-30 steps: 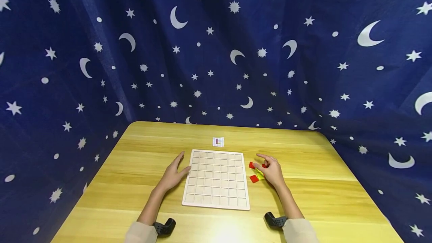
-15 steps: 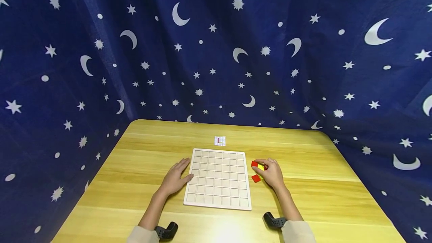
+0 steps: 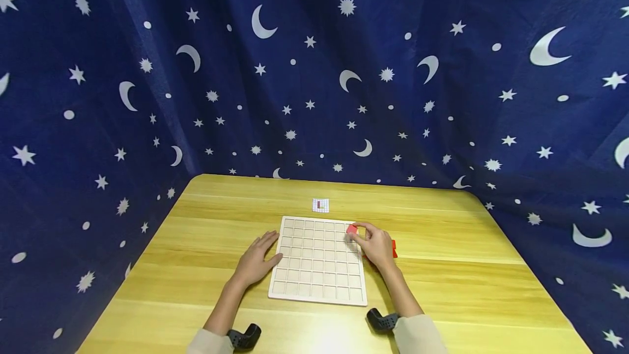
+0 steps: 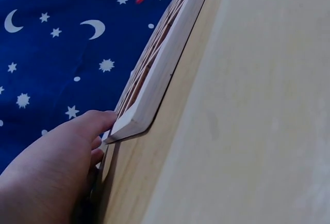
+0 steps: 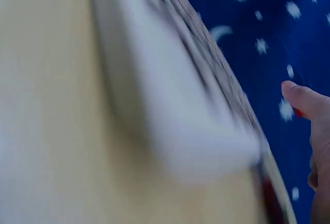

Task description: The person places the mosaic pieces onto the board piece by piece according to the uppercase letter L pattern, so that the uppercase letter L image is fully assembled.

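Note:
A pale wooden grid board [image 3: 317, 301] lies on the table. My left hand [image 3: 255, 261] rests at its left side with fingers extended; in the left wrist view the thumb touches the board's rim [image 4: 160, 79]. Over the board's far right corner, my right hand [image 3: 375, 243] pinches a red square tile [image 3: 351, 229] between thumb and finger. That tile is held above the grid, and a bit of its red edge [image 5: 297, 112] shows under the thumb in the right wrist view. Other red tiles [image 3: 395, 249] lie on the table, partly hidden behind the right hand.
A small printed card [image 3: 321, 205] with a grid and coloured marks lies beyond the board. The wooden table [image 3: 221, 201] extends around it. A dark blue curtain [image 3: 314, 92] with moons and stars stands behind the table.
My right hand has picked up a red tile from the group at the right and moved left with it, over the board. The left hand has lowered slightly, its thumb on the board's edge.

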